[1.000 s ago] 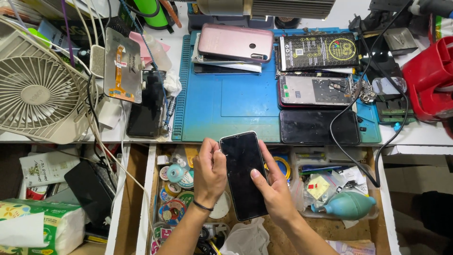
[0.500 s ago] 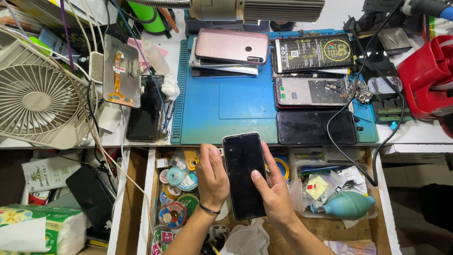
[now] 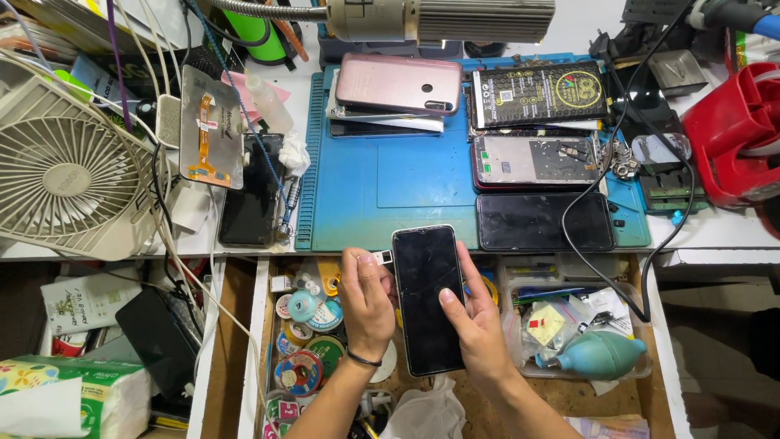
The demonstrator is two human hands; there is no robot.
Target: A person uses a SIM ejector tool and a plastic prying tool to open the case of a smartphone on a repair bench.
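A black phone [image 3: 428,298] is held upright over the open drawer [image 3: 258,341] below the blue mat [image 3: 390,187], cradled in the right hand [image 3: 475,321], while a small tray [image 3: 382,258], now drawn out at its edge, is pinched in the left hand [image 3: 367,302].

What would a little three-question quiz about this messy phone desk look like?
1. True or false: both hands hold the black phone over the open drawer.
2. What small thing does the left hand pinch at the phone's upper left edge: A, a tiny tray; B, a screwdriver; C, a coin?
3. What colour is the mat on the desk?

Key:
1. True; the right hand grips its right side.
2. A.
3. Blue.
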